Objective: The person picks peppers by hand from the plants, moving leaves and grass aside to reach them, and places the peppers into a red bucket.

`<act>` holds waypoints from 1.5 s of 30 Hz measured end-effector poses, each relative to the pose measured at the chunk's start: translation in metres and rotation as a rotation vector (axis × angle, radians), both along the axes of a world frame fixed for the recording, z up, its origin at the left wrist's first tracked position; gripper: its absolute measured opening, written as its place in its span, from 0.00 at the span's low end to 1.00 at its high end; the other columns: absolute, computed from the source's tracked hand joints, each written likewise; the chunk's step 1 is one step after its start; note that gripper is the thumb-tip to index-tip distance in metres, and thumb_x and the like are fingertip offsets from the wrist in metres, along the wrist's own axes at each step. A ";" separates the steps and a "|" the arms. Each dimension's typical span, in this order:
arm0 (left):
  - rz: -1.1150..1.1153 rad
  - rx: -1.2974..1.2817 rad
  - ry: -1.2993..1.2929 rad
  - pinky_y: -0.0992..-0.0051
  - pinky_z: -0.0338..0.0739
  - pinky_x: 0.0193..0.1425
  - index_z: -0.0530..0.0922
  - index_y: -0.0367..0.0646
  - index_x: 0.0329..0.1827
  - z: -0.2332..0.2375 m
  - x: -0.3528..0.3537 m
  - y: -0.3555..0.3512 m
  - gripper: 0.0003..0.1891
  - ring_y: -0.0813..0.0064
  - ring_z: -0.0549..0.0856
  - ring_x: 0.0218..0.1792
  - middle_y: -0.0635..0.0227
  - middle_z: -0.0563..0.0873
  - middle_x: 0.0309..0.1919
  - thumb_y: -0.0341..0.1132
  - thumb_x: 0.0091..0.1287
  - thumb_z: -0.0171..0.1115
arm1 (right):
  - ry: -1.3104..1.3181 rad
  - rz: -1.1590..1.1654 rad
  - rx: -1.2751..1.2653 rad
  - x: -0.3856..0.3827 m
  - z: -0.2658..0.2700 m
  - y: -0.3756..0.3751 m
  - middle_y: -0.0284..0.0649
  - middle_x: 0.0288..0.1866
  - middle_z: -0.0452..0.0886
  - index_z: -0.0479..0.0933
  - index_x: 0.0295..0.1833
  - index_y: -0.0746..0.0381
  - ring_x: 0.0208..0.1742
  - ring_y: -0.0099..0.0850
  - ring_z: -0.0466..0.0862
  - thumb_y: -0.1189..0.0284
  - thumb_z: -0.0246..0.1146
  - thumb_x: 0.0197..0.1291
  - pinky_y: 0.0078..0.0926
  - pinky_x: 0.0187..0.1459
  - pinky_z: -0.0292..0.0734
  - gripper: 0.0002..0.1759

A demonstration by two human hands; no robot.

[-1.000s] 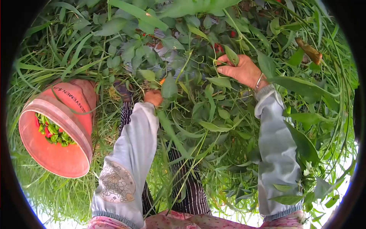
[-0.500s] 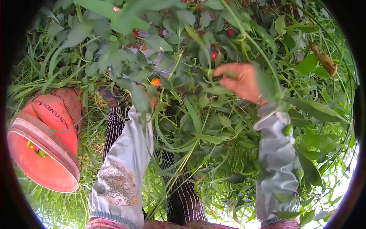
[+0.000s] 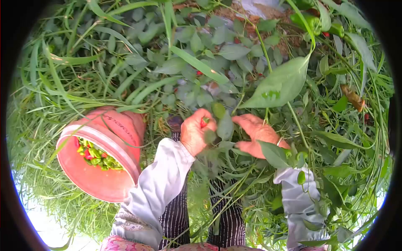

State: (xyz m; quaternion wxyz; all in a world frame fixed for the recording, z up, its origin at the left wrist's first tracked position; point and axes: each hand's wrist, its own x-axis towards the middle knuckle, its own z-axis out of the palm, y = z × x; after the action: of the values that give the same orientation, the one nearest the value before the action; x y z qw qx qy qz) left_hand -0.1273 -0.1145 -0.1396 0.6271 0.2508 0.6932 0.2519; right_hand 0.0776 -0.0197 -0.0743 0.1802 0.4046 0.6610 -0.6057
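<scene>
My left hand (image 3: 196, 132) is closed around a red pepper (image 3: 204, 121), whose end shows between thumb and fingers. To its right, my right hand (image 3: 260, 137) has its thumb and fingers apart among the leaves, with nothing visible in it. A green leaf (image 3: 225, 126) hangs between the two hands. Left of my left arm, the red bucket (image 3: 125, 125) leans with its mouth toward me. Inside it lie several green and red peppers (image 3: 100, 157).
Pepper plants and long grass surround both arms. A large leaf (image 3: 278, 81) hangs above my right hand, near the camera. Green peppers (image 3: 312, 23) hang at the upper right. A brown, withered piece (image 3: 352, 98) is at the far right. Striped trousers (image 3: 226, 209) show below.
My left hand has come out from behind leaves and now holds the red pepper. My right hand is lower in view. The view has shifted, bringing the bucket's contents into sight.
</scene>
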 end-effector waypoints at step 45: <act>-1.011 0.016 0.646 0.63 0.77 0.40 0.82 0.41 0.36 0.005 -0.069 0.090 0.15 0.53 0.83 0.33 0.52 0.83 0.27 0.42 0.51 0.66 | 0.161 -1.256 -0.283 -0.109 -0.069 -0.058 0.34 0.47 0.80 0.75 0.49 0.63 0.43 0.24 0.80 0.72 0.60 0.59 0.25 0.46 0.75 0.13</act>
State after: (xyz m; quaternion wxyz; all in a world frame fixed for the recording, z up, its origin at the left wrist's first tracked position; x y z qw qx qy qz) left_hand -0.1966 -0.0249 -0.1347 0.4250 0.6179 0.6416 -0.1613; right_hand -0.0312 -0.0778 -0.1429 -0.2068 0.6397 0.2237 -0.7056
